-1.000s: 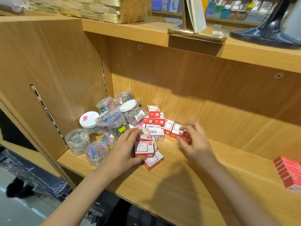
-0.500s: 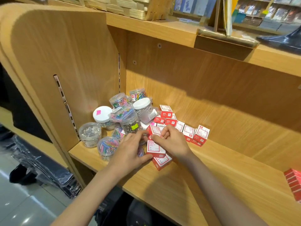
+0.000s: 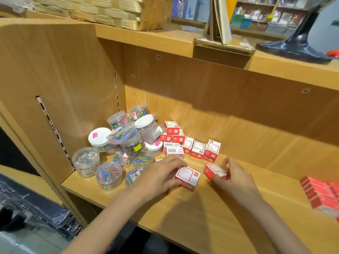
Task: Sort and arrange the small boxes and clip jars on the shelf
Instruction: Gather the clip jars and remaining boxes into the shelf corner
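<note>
Several small red-and-white boxes [image 3: 185, 142] lie in a loose heap at the back left of the wooden shelf [image 3: 211, 217]. Left of them stands a cluster of clear clip jars [image 3: 110, 173], some with white lids, some lying on their sides. My left hand [image 3: 161, 177] grips a red-and-white box [image 3: 189, 177] near the shelf's middle. My right hand [image 3: 236, 177] pinches another small red box [image 3: 213, 170] just to the right of it, tilted and held a little above the shelf.
A stack of red boxes [image 3: 322, 195] sits at the shelf's right edge. A woven basket [image 3: 110, 11], a brass stand [image 3: 220, 44] and a dark curved base [image 3: 297, 48] stand on the top board. The left side panel [image 3: 55, 88] closes in the jars.
My right hand has left the heap and moved right with a small red box in it. My left hand has drawn its box slightly towards me.
</note>
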Motion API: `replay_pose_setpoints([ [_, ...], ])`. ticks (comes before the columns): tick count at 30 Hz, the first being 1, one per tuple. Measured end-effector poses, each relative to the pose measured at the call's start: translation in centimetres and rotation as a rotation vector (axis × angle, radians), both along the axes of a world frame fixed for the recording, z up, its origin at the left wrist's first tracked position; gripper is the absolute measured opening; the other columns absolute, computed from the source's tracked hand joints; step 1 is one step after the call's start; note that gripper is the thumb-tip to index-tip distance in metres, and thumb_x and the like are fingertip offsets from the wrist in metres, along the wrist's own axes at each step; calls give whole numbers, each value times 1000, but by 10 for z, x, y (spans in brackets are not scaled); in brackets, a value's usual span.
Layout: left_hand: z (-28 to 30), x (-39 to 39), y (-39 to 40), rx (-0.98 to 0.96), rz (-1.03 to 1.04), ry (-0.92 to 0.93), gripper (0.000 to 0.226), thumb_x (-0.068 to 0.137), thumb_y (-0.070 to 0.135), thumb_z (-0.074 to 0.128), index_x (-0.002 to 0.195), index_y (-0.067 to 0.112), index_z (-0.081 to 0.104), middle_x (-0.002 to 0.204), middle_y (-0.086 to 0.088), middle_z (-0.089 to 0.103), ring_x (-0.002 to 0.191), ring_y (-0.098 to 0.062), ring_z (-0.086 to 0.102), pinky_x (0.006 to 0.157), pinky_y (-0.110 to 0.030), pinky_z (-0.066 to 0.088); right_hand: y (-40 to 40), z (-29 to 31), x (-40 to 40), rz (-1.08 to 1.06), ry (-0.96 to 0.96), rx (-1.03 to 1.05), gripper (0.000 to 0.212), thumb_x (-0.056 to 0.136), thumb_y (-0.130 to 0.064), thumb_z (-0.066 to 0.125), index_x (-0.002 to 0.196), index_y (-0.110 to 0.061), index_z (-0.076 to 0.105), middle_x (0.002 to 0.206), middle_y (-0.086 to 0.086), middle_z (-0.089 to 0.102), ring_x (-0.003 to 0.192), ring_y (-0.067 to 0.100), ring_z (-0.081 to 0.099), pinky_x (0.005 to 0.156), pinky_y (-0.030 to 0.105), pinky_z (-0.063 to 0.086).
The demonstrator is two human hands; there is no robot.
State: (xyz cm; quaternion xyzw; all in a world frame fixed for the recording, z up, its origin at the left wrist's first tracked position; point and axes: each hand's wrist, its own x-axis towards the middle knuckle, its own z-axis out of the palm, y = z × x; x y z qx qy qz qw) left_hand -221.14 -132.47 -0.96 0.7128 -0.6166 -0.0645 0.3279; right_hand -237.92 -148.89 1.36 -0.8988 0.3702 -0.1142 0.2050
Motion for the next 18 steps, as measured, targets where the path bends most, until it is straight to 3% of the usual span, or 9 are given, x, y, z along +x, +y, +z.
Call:
replay_pose_setpoints([
  [5,4,-12,-37,145,-93,-3,40,88,11,58,127,15,51,129,-2,51,119,-16,46,99,-25,34,-11,-17,-23,56,60,32,49,74,-46,68,112,-30,41,100,-5,48,89,14,48,73,27,36],
  [9,-2,-16,-35,159,88,-145,50,89,19,53,137,17,40,140,0,43,129,-19,38,107,-31,22,-24,-22,-25,308,35,113,76,71,-33,75,136,-29,34,126,-13,36,116,10,39,99,25,35],
  [12,-3,-15,-11,124,235,-206,42,85,33,47,123,17,54,122,-1,56,113,-25,50,97,-39,34,-29,-26,-20,364,28,67,64,71,-22,75,127,-29,44,119,-12,46,108,12,46,92,24,38],
  [15,-7,-8,7,131,282,-310,34,80,38,44,101,21,65,98,2,64,89,-24,60,78,-38,46,-31,-15,-16,399,-91,127,59,69,-14,78,113,-35,46,111,-11,53,96,3,51,82,21,40],
  [18,-8,-8,13,156,280,-294,27,78,32,53,97,21,67,97,3,64,88,-22,60,79,-39,45,-26,1,-2,513,-152,131,62,71,-7,74,115,-38,43,115,-16,51,98,-5,48,85,13,39],
])
